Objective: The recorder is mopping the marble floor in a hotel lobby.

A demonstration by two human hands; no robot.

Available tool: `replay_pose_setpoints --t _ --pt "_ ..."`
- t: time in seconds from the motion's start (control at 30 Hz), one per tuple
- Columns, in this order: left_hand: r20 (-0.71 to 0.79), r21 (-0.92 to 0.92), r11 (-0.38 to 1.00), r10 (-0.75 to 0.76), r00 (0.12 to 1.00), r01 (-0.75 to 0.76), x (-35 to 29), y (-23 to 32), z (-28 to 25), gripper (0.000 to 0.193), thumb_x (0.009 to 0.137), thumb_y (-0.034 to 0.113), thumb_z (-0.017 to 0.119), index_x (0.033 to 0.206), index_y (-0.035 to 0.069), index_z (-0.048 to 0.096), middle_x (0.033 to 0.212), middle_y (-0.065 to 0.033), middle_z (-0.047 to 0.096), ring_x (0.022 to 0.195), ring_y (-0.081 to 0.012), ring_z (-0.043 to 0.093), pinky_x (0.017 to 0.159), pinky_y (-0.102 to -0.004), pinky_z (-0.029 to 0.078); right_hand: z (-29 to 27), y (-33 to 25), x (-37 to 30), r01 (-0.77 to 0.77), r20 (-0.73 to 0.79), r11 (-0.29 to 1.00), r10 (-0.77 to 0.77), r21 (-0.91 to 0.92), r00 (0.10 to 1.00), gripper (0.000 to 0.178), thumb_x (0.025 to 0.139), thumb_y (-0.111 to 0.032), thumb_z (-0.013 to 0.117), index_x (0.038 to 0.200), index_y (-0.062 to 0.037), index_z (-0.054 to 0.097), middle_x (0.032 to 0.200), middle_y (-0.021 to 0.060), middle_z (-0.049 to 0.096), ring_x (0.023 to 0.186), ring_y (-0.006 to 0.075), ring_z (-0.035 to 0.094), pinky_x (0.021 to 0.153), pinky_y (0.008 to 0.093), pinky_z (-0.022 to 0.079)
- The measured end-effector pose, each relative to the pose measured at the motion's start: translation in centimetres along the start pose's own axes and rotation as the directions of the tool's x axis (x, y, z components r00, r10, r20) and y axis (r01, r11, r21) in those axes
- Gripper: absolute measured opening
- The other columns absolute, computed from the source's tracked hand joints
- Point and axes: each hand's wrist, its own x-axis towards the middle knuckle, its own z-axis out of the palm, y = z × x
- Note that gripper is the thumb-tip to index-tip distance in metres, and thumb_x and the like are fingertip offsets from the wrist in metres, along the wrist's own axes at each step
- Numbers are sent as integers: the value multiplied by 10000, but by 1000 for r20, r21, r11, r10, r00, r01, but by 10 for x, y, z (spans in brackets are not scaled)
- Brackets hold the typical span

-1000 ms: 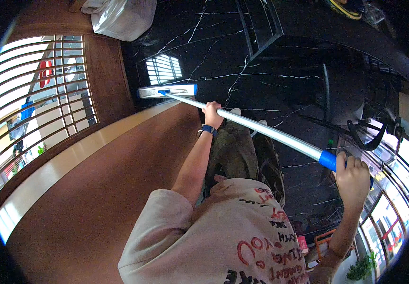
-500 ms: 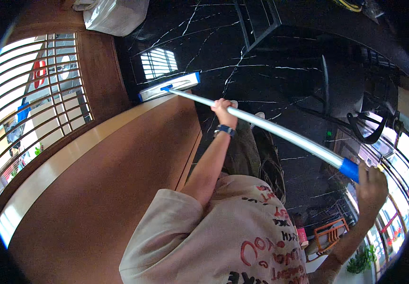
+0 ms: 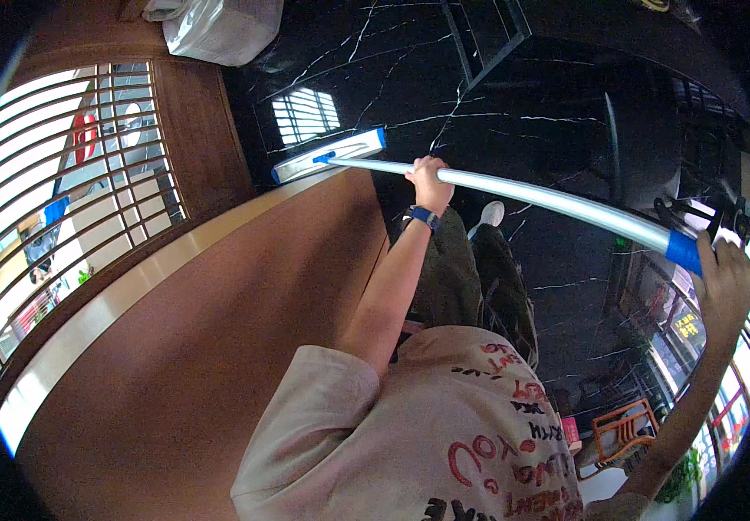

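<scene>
A flat mop point(image 3: 557, 200) with a long silver pole stretches across my view. Its wide, pale head point(image 3: 355, 148) has blue end caps and a blue joint, and lies on the dark floor at the end of the wooden partition. My left hand point(image 3: 430, 182), with a dark watch on the wrist, is closed round the pole's middle. At the far right my right hand point(image 3: 726, 278) grips the blue sleeve at the pole's upper end; part of its fingers is hidden.
A brown wooden partition point(image 3: 210, 321) with a pale top runs along my left, beside a slatted window point(image 3: 71, 200). Black floor point(image 3: 531, 104) with white veins spreads ahead. A wrapped white bundle point(image 3: 223, 30) and a dark metal frame point(image 3: 488, 61) stand farther off. An orange-brown chair point(image 3: 625, 430) is at lower right.
My right hand has moved up and to the right with the blue grip, so the pole lies flatter across the view. The mop head and left hand appear slightly farther right.
</scene>
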Motion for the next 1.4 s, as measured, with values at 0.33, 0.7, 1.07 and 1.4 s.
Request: replay_pose_setpoints --t 0.33,0.7,1.07,1.4 --pt "191 175 984 -77 979 44 24 -81 -6 82 590 113 552 661 75 569 756 -77 517 845 -281 443 737 -544 286 2 -54 56 118 -56 969 -109 216 993 346 538 -144 636 842 -51 498 617 67 485 610 188 518 557 291 403" --pt "461 68 981 130 878 -181 -35 44 58 113 545 127 568 656 141 579 803 -25 503 892 -269 408 729 -603 247 50 27 -114 -322 197 915 279 243 940 539 504 -96 665 1010 -59 484 862 117 528 821 262 493 768 364 358" --pt "611 -263 883 463 642 -388 -138 128 94 69 531 117 570 570 82 526 718 -66 444 829 -283 415 663 -681 202 0 -11 -315 -616 396 788 562 11 726 370 557 -220 623 858 -25 532 844 145 538 771 289 517 680 368 405" --pt "832 22 597 433 346 -802 -75 -68 138 49 586 127 518 612 140 557 676 -25 519 754 -246 480 712 -635 237 49 -190 -222 -730 835 655 281 193 472 367 524 -348 608 729 -49 546 668 121 537 650 295 522 572 382 408"
